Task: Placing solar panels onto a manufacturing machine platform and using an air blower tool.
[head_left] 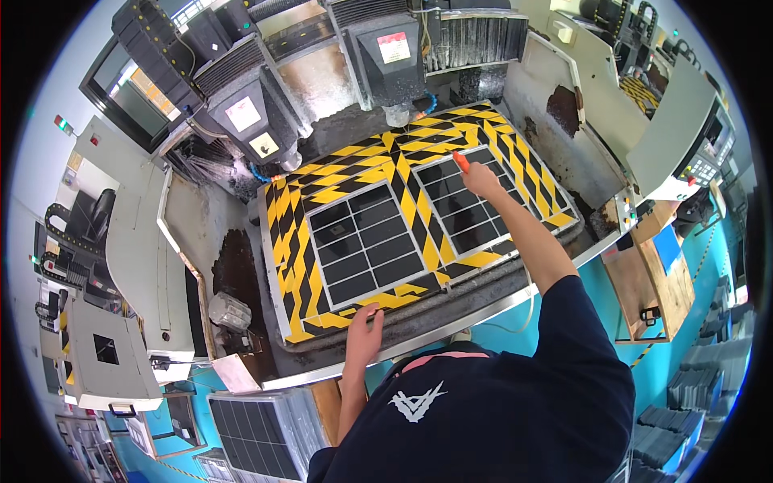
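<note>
My right hand [481, 180] reaches over the far part of the right black panel [463, 211], its fingers wrapped round an orange tool [460, 162]. Only a short orange end of that tool shows, so its kind is unclear. Down at the near edge of the machine bed is my left hand [365, 336], thumb and forefinger a little apart, with nothing visible in it. It is close to the left black panel [364, 241]. Both panels are split into rectangles by pale lines and framed by yellow-and-black striped tape [409, 201] on the bed.
Two machine spindle heads [254, 121] [390, 64] hang over the bed's far side. Rusty metal guards [555, 97] flank it. A control panel [699, 157] stands right, above a wooden stand [656, 278]. Stacked gridded panels [251, 435] sit at lower left. A pale hose [527, 314] hangs in front.
</note>
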`<state>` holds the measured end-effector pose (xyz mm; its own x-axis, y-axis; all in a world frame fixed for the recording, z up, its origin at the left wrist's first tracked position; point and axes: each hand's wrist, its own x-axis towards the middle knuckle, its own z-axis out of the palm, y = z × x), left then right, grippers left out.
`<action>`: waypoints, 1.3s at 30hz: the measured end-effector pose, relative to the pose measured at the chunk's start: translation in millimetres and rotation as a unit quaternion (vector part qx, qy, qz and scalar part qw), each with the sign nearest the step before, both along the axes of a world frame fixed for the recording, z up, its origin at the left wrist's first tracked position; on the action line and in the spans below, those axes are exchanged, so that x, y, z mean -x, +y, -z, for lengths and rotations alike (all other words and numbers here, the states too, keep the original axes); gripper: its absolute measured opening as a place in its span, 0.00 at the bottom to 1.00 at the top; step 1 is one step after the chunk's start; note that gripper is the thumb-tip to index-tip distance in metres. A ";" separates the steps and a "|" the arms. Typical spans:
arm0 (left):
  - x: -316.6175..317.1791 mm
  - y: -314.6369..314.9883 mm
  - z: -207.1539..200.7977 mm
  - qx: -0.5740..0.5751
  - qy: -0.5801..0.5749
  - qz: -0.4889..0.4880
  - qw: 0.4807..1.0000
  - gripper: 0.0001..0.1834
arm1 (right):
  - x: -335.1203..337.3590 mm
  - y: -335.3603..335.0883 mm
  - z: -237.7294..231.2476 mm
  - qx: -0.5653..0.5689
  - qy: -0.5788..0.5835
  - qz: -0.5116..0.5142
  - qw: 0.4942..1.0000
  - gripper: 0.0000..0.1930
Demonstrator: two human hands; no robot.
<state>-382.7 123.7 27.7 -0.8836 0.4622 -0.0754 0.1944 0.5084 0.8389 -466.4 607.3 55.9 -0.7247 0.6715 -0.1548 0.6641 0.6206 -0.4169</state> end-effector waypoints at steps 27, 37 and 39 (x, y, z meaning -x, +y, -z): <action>13.4 -29.3 20.5 -0.064 0.079 -0.046 0.994 0.11 | 29.0 5.8 3.6 -0.013 -0.024 0.003 1.000 0.22; 20.4 -26.3 3.3 -0.078 0.027 -0.077 0.994 0.11 | 43.0 19.3 10.8 -0.017 -0.021 0.011 1.000 0.24; 20.5 -29.2 2.5 -0.074 0.018 -0.074 0.994 0.11 | 31.0 39.2 11.7 0.004 0.017 0.046 0.999 0.23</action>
